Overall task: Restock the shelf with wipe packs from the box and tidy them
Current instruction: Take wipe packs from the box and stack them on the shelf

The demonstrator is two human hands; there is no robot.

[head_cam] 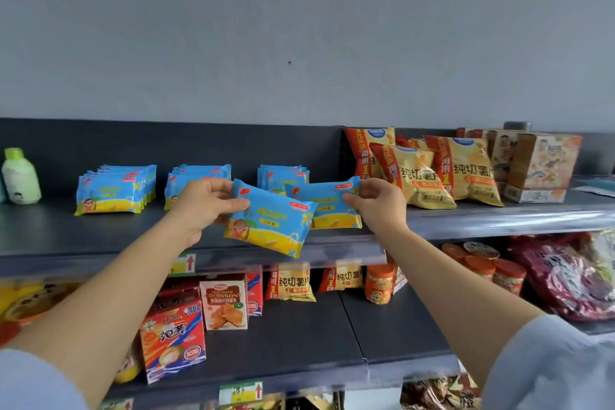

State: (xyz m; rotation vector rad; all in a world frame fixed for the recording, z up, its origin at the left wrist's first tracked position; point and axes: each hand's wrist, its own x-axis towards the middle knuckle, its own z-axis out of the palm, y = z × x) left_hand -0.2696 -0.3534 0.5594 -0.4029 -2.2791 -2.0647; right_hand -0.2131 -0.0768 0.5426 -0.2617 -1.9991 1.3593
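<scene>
Blue-and-yellow wipe packs (271,220), yellow chip bags (466,173) with red stripes, dark grey shelf (50,230).

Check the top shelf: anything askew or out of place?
Chip bags right of the wipe rows slump against each other. The left hand holds the front pack tilted; the right hand holds the rear pack level.

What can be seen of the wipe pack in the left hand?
The wipe pack is soft glossy plastic, blue above and yellow below, with a cartoon figure at its lower left and a red label. It is tilted, right end lower, in the air before the shelf edge. The left hand pinches its upper left corner. It partly hides the second pack in the right hand.
</scene>
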